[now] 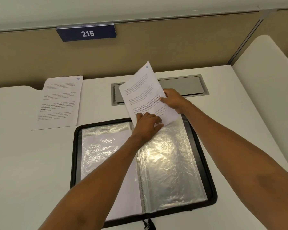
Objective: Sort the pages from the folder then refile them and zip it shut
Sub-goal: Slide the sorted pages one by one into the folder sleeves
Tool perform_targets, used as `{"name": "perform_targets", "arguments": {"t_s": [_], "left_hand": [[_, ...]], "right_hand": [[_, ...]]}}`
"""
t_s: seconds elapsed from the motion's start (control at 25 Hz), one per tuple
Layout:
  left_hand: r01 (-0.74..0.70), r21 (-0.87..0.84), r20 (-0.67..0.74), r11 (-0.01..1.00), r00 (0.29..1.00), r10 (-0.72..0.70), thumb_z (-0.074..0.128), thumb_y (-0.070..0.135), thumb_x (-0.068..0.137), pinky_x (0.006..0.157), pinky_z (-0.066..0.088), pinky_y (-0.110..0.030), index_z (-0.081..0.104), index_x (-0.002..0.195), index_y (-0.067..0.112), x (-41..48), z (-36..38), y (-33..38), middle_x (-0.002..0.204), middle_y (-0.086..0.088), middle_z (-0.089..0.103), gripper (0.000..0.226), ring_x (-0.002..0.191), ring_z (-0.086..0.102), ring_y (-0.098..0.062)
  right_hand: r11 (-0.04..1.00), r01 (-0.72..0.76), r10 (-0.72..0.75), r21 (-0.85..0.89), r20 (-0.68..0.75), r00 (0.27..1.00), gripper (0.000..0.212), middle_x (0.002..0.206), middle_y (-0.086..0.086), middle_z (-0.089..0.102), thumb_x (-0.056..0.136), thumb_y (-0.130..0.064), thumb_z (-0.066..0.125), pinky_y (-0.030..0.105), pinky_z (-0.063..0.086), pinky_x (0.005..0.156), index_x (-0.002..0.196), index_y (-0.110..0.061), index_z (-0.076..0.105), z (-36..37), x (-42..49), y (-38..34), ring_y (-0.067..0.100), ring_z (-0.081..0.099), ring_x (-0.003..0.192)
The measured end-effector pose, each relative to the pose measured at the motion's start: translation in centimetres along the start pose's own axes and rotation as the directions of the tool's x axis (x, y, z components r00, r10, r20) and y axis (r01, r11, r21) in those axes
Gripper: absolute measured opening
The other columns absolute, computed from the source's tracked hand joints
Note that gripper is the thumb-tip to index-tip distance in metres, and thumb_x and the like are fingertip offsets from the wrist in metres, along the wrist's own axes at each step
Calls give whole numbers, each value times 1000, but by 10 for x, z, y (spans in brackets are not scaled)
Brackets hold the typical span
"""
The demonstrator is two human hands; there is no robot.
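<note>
**Single sheet at the mouth of the right-hand sleeve**

The right hand (173,101) is pinching the printed page (145,90) at its right edge, thumb on the front and fingers behind. The left hand (147,125) is lying spread over the page's lower left corner and the top of the clear sleeve (170,163), pressing rather than clenching. The page is standing tilted above the open zip folder (211,188), its bottom corner just at the sleeve's mouth.

The sheet is looking light and floppy and likely to crease if gripped hard, so an edge pinch with a second hand steadying it is probably the safest hold. The sleeves are thin, crinkled and glossy, so they are likely slippery and clingy. The zip pull (146,225) is hanging at the near edge.

A second page (60,102) is lying flat on the desk (23,163), left of the folder, with "10" handwritten in blue at its top right corner. The held page is carrying a blue mark too, possibly a 9, too faint to be sure. Both are showing a bold line including "Defined by a slower pace". A navy sign (86,33) on the partition is reading "215".
</note>
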State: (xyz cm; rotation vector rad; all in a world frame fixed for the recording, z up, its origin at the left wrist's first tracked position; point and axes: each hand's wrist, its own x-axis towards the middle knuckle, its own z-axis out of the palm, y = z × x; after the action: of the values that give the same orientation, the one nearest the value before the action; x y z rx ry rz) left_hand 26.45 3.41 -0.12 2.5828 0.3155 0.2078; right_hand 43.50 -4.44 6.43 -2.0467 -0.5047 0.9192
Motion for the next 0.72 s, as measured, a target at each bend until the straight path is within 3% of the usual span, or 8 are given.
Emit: {"name": "perform_targets", "arguments": {"t_s": [0.28, 0.44, 0.6, 0.72], "left_hand": [[-32, -136, -2, 990, 999, 32, 59, 33, 103, 83, 16, -35, 78, 108, 27, 6, 19, 51, 105, 9, 75, 21, 101, 56, -16], [70, -253, -102, 965, 990, -99, 62, 35, 102, 94, 26, -37, 80, 108, 27, 4, 20, 66, 106, 12, 78, 20, 102, 61, -7], [146, -404, -116, 903, 971, -208, 62, 36, 101, 104, 31, -40, 77, 105, 25, 0, 22, 71, 101, 10, 78, 19, 97, 69, -5], [151, -362, -128, 920, 969, -210, 59, 33, 103, 106, 31, -41, 68, 107, 25, -9, 20, 73, 105, 8, 73, 12, 104, 62, -11]], "right_hand": [[984, -50, 62, 169, -68, 996, 37, 134, 6, 66, 105, -12, 56, 22, 55, 67, 142, -11, 57, 7, -8, 6, 18, 65, 101], [962, -61, 92, 268, -102, 991, 31, 129, 9, 68, 105, -10, 55, 27, 59, 69, 136, -10, 61, 11, -10, 10, 15, 68, 91], [958, -50, 88, 284, -125, 988, 31, 123, 6, 68, 105, -9, 54, 20, 56, 59, 136, -9, 61, 10, -18, 12, 9, 67, 85], [967, -55, 86, 250, -116, 990, 34, 125, 4, 66, 106, -11, 54, 19, 56, 61, 139, -10, 59, 8, -21, 13, 9, 65, 87]]}}
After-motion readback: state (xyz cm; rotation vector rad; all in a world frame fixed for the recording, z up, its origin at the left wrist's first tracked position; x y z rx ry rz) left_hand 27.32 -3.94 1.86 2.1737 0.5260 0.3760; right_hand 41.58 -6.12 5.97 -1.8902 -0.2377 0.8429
